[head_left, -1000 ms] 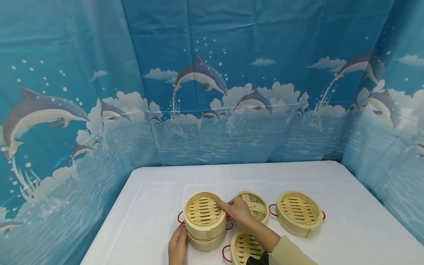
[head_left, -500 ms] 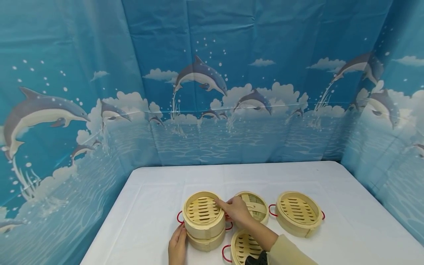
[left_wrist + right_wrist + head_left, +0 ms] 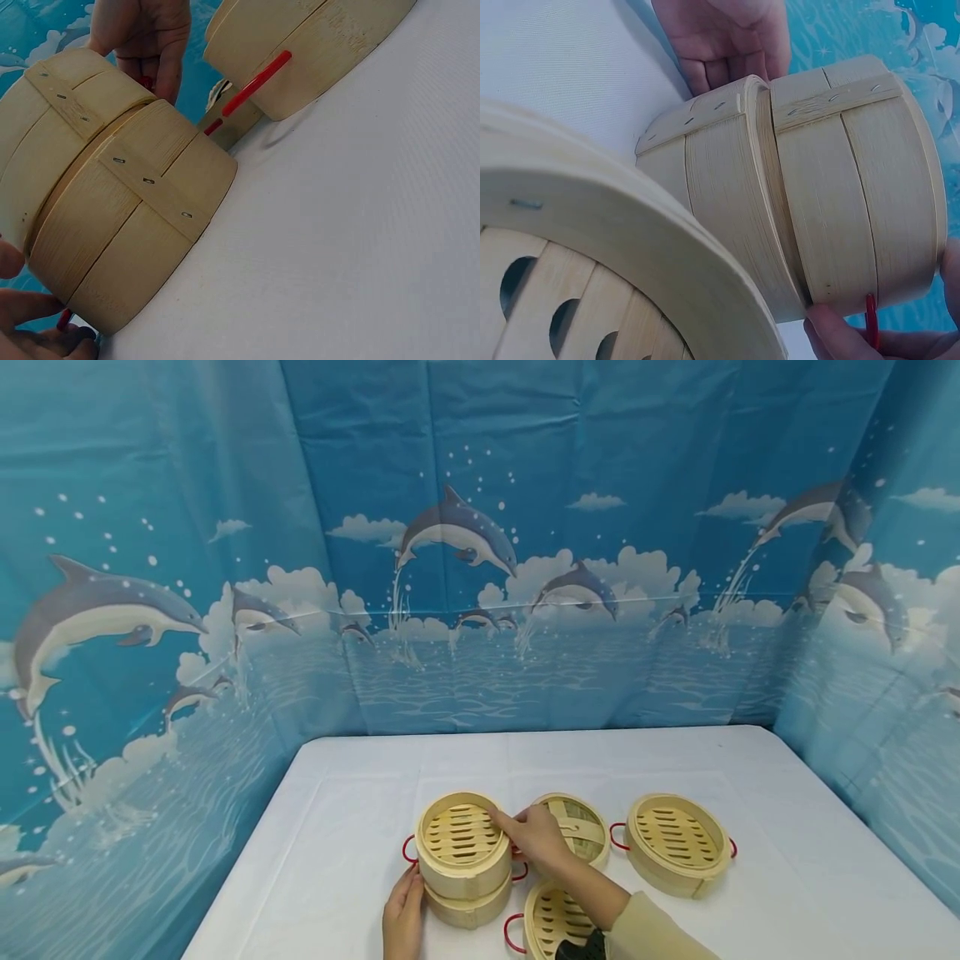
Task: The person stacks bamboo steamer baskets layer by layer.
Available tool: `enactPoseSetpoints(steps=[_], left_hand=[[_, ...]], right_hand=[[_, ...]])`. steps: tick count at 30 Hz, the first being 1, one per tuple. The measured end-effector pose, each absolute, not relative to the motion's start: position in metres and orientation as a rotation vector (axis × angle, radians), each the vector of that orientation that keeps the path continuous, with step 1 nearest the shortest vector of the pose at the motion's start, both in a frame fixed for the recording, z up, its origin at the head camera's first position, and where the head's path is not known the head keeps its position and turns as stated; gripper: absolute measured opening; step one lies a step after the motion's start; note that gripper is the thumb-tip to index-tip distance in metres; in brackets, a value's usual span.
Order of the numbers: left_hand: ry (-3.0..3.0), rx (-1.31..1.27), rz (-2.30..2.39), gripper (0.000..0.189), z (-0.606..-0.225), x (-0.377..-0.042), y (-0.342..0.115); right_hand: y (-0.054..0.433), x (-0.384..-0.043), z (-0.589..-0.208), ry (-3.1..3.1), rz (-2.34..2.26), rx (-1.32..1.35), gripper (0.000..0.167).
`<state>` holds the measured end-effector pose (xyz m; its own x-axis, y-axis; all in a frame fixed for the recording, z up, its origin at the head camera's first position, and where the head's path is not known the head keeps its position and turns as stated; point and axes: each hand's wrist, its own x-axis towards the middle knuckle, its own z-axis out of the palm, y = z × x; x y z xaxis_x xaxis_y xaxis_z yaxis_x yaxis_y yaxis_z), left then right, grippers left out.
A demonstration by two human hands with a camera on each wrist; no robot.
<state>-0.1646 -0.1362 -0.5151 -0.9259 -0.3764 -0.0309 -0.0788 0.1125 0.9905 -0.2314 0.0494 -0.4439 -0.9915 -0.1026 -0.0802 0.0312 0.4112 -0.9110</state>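
Two round bamboo steamer baskets are stacked at the front middle of the table. My right hand (image 3: pixel 536 839) grips the upper basket (image 3: pixel 462 847) at its right side, thumb over the rim and a fingertip near the seam, by a red handle (image 3: pixel 871 321). The upper basket sits on the lower basket (image 3: pixel 468 910), a narrow gap showing between them in the right wrist view. Around the left side of the lower basket, my left hand (image 3: pixel 403 912) holds on near its red handle (image 3: pixel 65 319); some of its fingers are hidden behind the stack in the head view.
Right of the stack lies a woven bamboo lid (image 3: pixel 581 828). Another slatted steamer basket (image 3: pixel 555 918) stands close at the front, partly under my right forearm. Farther right is one more steamer basket (image 3: pixel 678 843). A dolphin-print curtain hangs behind the white table (image 3: pixel 360 793).
Both hands keep their hold on the stack. The upper basket shifts only very slightly.
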Motion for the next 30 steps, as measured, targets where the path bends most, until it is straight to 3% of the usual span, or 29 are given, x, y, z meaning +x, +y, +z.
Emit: enactPoseSetpoints(steps=[30], left_hand=[[-2.191,0.469,-1.865,0.041,-0.5168,-0.1646,-0.1369]], right_hand=[[0.0503,-0.2284,-0.4404,2.440,-1.670,-0.048,0.049]])
